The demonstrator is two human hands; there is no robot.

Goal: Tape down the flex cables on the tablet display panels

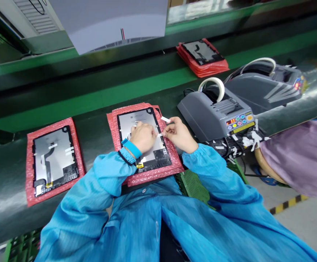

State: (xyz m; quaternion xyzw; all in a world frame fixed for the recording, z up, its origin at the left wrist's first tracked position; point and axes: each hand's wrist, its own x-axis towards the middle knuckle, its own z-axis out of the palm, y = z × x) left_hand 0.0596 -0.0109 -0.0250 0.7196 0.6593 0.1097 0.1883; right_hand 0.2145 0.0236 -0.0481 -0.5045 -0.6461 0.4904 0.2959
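Observation:
A tablet screen panel (153, 154) lies silver back up on pink bubble wrap (136, 178) in front of me. My left hand (144, 136) rests on the panel's middle with its fingers curled; whatever is under them is hidden. At the panel's right edge my right hand (179, 134) pinches a short piece of white tape (160, 135), whose left end reaches toward my left hand. Another white tape strip (165, 119) sticks out from the right hand's upper fingers.
On the left, a similar panel (55, 156) lies on bubble wrap. To the right stand two grey tape dispensers (202, 112), one behind the other, with tape scraps (252, 140) nearby. Stacked wrapped panels (203, 54) sit at the back. A person's purple sleeve (300, 156) is at right.

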